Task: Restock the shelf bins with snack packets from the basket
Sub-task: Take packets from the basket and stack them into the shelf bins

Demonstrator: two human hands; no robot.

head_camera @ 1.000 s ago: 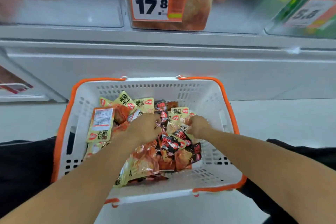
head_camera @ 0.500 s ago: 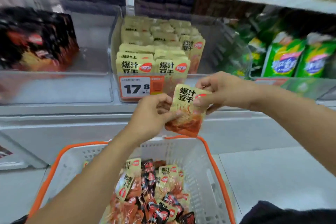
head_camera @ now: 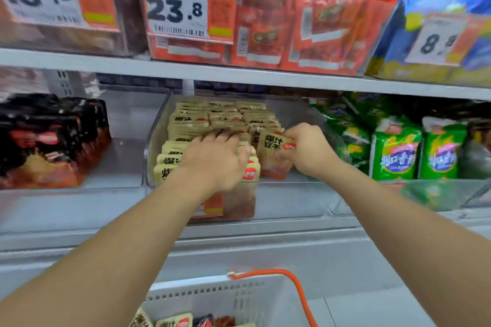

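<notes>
A clear shelf bin [head_camera: 156,141] on the middle shelf holds rows of upright beige snack packets [head_camera: 183,125]. My right hand [head_camera: 308,148] pinches one beige and orange snack packet [head_camera: 273,151] at the bin's right side, just above the front row. My left hand [head_camera: 215,156] lies on the tops of the standing packets in the bin, fingers spread forward over them. The white basket [head_camera: 239,297] with an orange rim sits at the bottom of the view, with a few packets showing inside.
Left of the bin stand black and orange packets [head_camera: 47,141]; to the right are green bags [head_camera: 396,148]. The upper shelf carries red packets [head_camera: 305,21] and price tags. A white shelf ledge [head_camera: 239,247] runs between the bin and the basket.
Both hands rose from the basket with one packet and moved forward into the shelf bin. The left hand let go of the packet and now rests on the stocked rows.
</notes>
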